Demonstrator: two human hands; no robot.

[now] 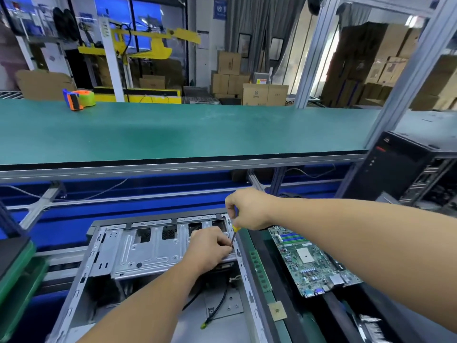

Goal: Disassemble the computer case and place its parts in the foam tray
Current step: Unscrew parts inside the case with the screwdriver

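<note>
Case (pixel 158 246): lies open on its side before us, drive cage inside.
Right hand (pixel 249 209): grips the screwdriver (pixel 234 232), tip at the cage.
Left hand (pixel 210 248): fingers curled, steadying the tip.
Handling: we judge the cage stiff, sharp-edged; lift by its flanges.

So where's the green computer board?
The board lies flat on the right in the head view, beside the open case, just under the right arm.

Computer case (pixel 148 246) bare matt stamped metal, motherboard (pixel 309 258) at 3 o'clock glossy green laminate, shelf (pixel 197 129) at 12 smooth matt green mat, screwdriver (pixel 235 232) yellow plastic handle
</note>
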